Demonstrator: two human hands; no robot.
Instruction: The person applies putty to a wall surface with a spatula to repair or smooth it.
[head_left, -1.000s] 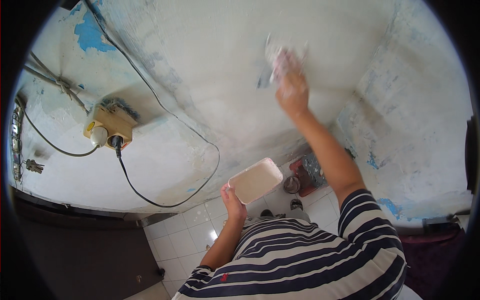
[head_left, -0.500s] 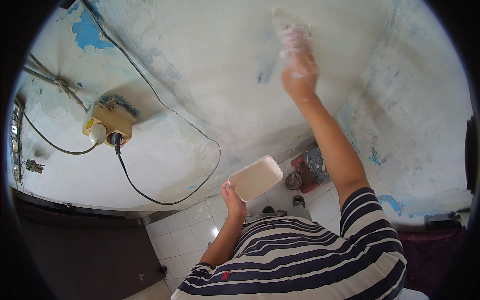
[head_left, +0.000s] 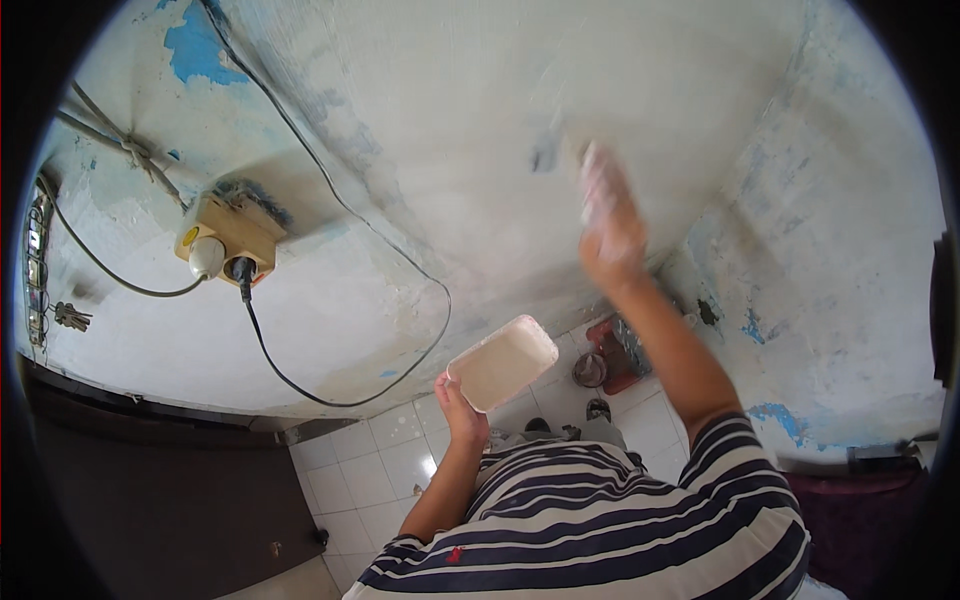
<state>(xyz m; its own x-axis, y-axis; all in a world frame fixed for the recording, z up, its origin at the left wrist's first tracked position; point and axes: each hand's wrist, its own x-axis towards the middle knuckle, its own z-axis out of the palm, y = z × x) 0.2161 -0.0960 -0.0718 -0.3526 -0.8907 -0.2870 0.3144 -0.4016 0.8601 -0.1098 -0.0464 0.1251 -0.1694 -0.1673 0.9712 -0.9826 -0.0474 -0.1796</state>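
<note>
My left hand [head_left: 462, 410] grips the near left edge of a shallow rectangular tray [head_left: 502, 368], off-white with rounded corners, held tilted at waist height. Pale putty coats the tray's inside. My right hand [head_left: 612, 215], smeared with white putty and blurred by motion, is closed in front of the patchy grey-white wall [head_left: 430, 150]. A thin putty scraper is in its fingers; the blade is hardly distinct against the wall. Just left of these fingers, a small dark patch [head_left: 543, 155] shows on the wall.
At left, a cream socket box [head_left: 232, 235] with plugs carries a looping black cable [head_left: 335, 404]. Keys [head_left: 72, 316] hang farther left. A small pot [head_left: 589, 370] and a red item [head_left: 625, 378] stand on white floor tiles [head_left: 382, 474]. A dark brown surface [head_left: 150, 480] fills the lower left.
My right hand has come down the wall toward me, from above the dark patch to beside it. The tray in my left hand has shifted slightly left and down.
</note>
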